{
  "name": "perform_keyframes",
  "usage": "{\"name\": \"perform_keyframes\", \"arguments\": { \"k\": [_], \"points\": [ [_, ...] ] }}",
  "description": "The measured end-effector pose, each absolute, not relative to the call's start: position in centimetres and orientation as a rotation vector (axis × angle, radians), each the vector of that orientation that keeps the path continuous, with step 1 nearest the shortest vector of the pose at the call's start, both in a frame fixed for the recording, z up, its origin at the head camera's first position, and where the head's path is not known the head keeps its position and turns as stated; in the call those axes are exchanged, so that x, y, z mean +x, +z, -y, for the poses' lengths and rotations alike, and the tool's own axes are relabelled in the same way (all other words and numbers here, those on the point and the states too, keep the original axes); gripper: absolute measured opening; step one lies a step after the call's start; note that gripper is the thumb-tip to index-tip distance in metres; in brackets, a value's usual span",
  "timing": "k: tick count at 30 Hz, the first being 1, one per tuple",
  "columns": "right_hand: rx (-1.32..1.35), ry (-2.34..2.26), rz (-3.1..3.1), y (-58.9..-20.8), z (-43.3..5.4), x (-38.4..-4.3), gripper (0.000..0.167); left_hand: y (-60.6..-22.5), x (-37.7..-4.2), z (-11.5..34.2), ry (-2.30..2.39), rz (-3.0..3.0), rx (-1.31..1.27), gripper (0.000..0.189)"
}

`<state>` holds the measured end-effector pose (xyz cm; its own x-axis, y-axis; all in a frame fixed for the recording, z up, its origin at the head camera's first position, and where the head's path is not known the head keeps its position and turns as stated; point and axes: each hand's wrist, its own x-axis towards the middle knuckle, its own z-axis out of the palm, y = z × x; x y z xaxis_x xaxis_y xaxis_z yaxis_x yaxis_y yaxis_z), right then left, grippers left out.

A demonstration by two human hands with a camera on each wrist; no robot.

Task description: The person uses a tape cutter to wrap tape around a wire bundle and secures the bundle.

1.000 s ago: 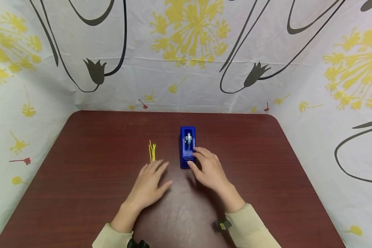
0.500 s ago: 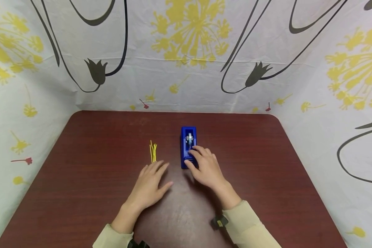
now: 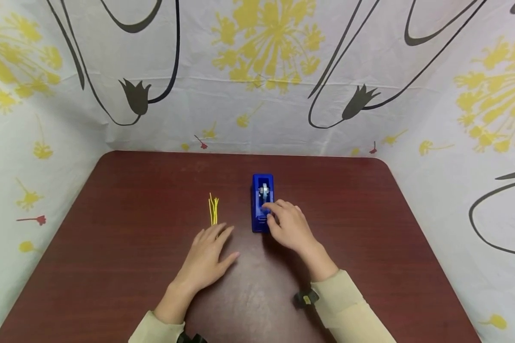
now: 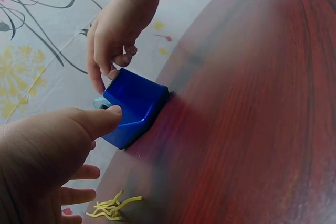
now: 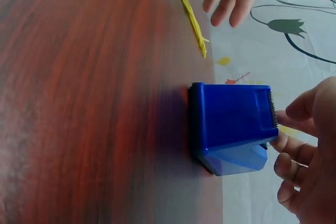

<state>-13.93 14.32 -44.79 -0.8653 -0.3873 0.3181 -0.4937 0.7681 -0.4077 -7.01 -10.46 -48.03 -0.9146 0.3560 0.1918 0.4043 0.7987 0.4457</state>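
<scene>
Blue oblong plastic tape dispenser [image 3: 258, 204] points at far edge of red-brown counter [image 3: 352, 205]; right hand [image 3: 290, 226] nearer, at near end; we cannot tell whether fingers pinch.

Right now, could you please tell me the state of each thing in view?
Tape dispenser, upright on the table.
Tape roll, seated in the dispenser.
Yellow strands, lying together on the table.
Left hand, fingers spread, near the strands.
Right hand, at the dispenser's toothed edge; grip unclear.

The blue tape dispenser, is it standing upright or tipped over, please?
Upright: the dispenser stands on its base on the table; the head view shows the tape roll in its open top.
</scene>
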Motion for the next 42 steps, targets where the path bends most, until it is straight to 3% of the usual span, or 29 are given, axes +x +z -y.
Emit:
{"name": "perform_keyframes", "arguments": {
  "k": [17, 42],
  "points": [
    [0.618, 0.944, 2.87, -44.74, -14.02, -13.44, 0.041, -48.45, -6.68, 10.7, -0.765, 2.909, -0.577, 0.065],
    [0.555, 1.22, 2.862, -45.04, -14.02, -14.01, 0.032, -48.86, -6.38, 11.0, -0.792, 2.914, -0.562, 0.061]
  ]
}}
